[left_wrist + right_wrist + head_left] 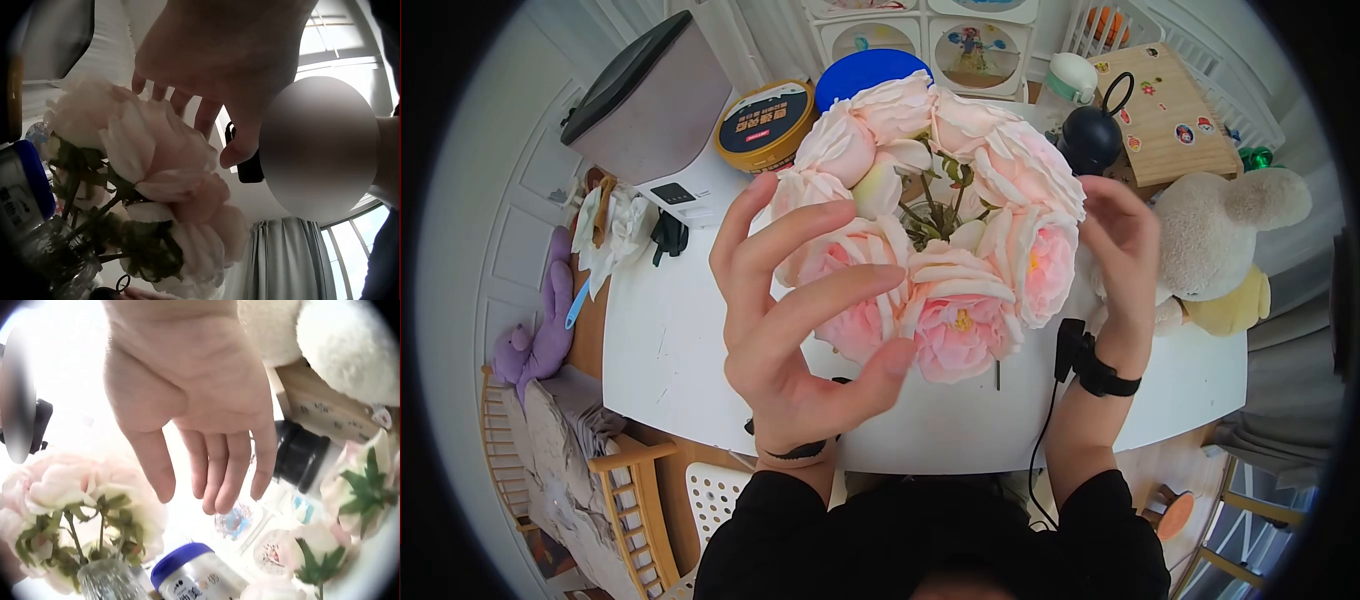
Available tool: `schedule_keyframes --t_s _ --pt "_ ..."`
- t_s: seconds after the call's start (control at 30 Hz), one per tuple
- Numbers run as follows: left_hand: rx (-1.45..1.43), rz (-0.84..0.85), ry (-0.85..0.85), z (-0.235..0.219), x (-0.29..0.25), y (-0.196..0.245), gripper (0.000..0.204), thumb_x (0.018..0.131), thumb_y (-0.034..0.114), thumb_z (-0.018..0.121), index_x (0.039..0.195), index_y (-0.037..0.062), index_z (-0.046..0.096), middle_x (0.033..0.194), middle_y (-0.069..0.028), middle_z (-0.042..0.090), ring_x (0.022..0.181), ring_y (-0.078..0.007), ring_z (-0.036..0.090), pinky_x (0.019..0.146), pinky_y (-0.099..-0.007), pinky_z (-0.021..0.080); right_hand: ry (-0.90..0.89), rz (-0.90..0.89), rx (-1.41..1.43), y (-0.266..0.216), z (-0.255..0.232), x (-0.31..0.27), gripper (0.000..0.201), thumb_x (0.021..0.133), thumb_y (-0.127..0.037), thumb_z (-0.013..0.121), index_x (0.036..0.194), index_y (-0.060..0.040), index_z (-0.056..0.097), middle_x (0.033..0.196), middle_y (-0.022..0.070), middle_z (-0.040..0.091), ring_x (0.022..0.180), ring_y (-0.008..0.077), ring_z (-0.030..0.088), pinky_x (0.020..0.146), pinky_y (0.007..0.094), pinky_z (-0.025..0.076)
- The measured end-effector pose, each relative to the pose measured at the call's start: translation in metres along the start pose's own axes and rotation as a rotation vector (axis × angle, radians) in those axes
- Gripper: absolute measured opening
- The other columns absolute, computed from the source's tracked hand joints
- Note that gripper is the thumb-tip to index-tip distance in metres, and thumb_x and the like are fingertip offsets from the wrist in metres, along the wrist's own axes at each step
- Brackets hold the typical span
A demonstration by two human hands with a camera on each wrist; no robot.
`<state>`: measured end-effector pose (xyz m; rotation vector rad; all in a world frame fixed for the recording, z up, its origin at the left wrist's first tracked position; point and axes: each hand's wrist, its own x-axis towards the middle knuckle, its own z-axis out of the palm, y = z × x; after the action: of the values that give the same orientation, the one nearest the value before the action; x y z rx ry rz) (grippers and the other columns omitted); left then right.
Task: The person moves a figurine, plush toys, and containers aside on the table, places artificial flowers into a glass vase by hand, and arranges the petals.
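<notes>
A ring of pale pink artificial flowers [960,325] fills the middle of the head view, with green stems [940,222] gathered at its centre. In the right wrist view the stems stand in a clear ribbed glass vase [107,582]. My left hand [785,350] is over the front left blooms, fingers spread and gently bent, gripping nothing. The left wrist view has its fingers right at the petals [162,144]. On the opposite side my right hand [1122,245] is beside the outer blooms, its loose fingers partly hidden behind them. Its fingers hang relaxed in the right wrist view.
The white table [675,350] carries a large grey-and-black appliance [650,110], a yellow tub [765,130], and a blue-lidded container [870,75] behind the flowers. To the right are a black round bottle [1090,140], a wooden box [1170,120] and a plush toy [1200,235]. A black cable [1045,430] hangs off the front.
</notes>
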<state>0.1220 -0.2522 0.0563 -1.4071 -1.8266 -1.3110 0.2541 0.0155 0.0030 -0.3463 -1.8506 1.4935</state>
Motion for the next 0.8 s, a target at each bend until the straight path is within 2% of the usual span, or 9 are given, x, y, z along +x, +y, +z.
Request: schedule_keyframes --t_s 0.03,0.13,0.17,0.23,0.37,0.47,0.67,0.77,0.8 --pt "0.050 0.006 -0.029 0.001 0.000 0.003 0.038 0.072 0.041 0.077 0.095 0.0109 0.073 0.122 -0.0148 0.061 0.132 -0.0435 0.038 0.109 -0.0585 0.026 0.072 -0.017 -0.008 -0.012 -0.004 -0.004 0.029 0.078 0.001 0.071 0.106 0.0013 0.066 0.107 0.0120 0.068 0.105 0.0238 0.062 0.095 0.0343 0.045" --pt "0.109 -0.018 -0.103 0.008 0.005 0.018 0.038 0.062 0.034 0.080 0.094 0.0131 0.075 0.124 -0.0126 0.061 0.134 -0.0417 0.036 0.110 -0.0560 0.027 0.058 -0.472 -0.051 -0.036 0.002 -0.016 0.024 0.075 0.000 0.071 0.098 -0.0004 0.070 0.108 0.0118 0.068 0.110 0.0290 0.059 0.098 0.0395 0.043" --pt "0.108 -0.055 -0.107 0.011 0.006 0.022 0.036 0.056 0.023 0.080 0.091 0.0139 0.077 0.124 -0.0101 0.062 0.134 -0.0406 0.037 0.110 -0.0532 0.029 0.023 -0.526 -0.127 -0.048 0.009 -0.020 0.026 0.073 -0.002 0.072 0.098 -0.0016 0.071 0.110 0.0118 0.068 0.114 0.0311 0.057 0.100 0.0415 0.042" --pt "0.106 -0.039 -0.087 0.014 0.004 0.018 0.032 0.058 0.018 0.080 0.089 0.0142 0.077 0.124 -0.0093 0.062 0.134 -0.0401 0.036 0.110 -0.0526 0.029 -0.046 -0.635 -0.280 -0.068 0.025 -0.025 0.029 0.069 -0.006 0.073 0.098 -0.0040 0.073 0.114 0.0117 0.068 0.120 0.0355 0.052 0.103 0.0456 0.038" --pt "0.041 -0.018 -0.049 0.016 -0.001 0.012 0.025 0.061 0.010 0.082 0.085 0.0152 0.078 0.123 -0.0079 0.063 0.135 -0.0393 0.036 0.110 -0.0519 0.030 -0.213 -0.616 -0.393 -0.065 0.038 -0.023 0.037 0.064 -0.023 0.072 0.098 -0.0072 0.075 0.120 0.0144 0.067 0.131 0.0416 0.043 0.108 0.0513 0.034" --pt "0.028 -0.003 -0.025 0.016 0.000 0.014 0.026 0.061 0.011 0.085 0.085 0.0189 0.078 0.117 -0.0062 0.066 0.131 -0.0366 0.040 0.110 -0.0482 0.031 -0.237 -0.622 -0.375 -0.063 0.038 -0.021 0.038 0.063 -0.022 0.072 0.098 -0.0071 0.075 0.119 0.0140 0.067 0.131 0.0418 0.043 0.108 0.0510 0.034" --pt "-0.027 -0.001 0.021 0.018 -0.002 0.010 0.027 0.061 0.010 0.085 0.085 0.0194 0.079 0.116 -0.0058 0.067 0.131 -0.0363 0.040 0.110 -0.0484 0.031 -0.248 -0.631 -0.355 -0.062 0.036 -0.020 0.039 0.064 -0.025 0.073 0.098 -0.0058 0.075 0.119 0.0156 0.067 0.131 0.0419 0.043 0.109 0.0520 0.033" --pt "-0.034 0.023 0.030 0.018 -0.002 0.007 0.028 0.060 0.010 0.085 0.086 0.0177 0.079 0.116 -0.0079 0.066 0.129 -0.0370 0.042 0.110 -0.0489 0.031 -0.252 -0.591 -0.315 -0.065 0.037 -0.022 0.039 0.066 -0.020 0.078 0.103 -0.0092 0.075 0.124 0.0117 0.065 0.128 0.0377 0.045 0.107 0.0493 0.034" --pt "-0.068 -0.003 0.033 0.018 -0.001 0.008 0.025 0.062 0.013 0.084 0.086 0.0164 0.079 0.116 -0.0092 0.066 0.128 -0.0373 0.044 0.110 -0.0495 0.030 -0.225 -0.607 -0.307 -0.067 0.037 -0.022 0.037 0.066 -0.019 0.078 0.102 -0.0081 0.074 0.123 0.0123 0.066 0.127 0.0375 0.047 0.107 0.0488 0.035"
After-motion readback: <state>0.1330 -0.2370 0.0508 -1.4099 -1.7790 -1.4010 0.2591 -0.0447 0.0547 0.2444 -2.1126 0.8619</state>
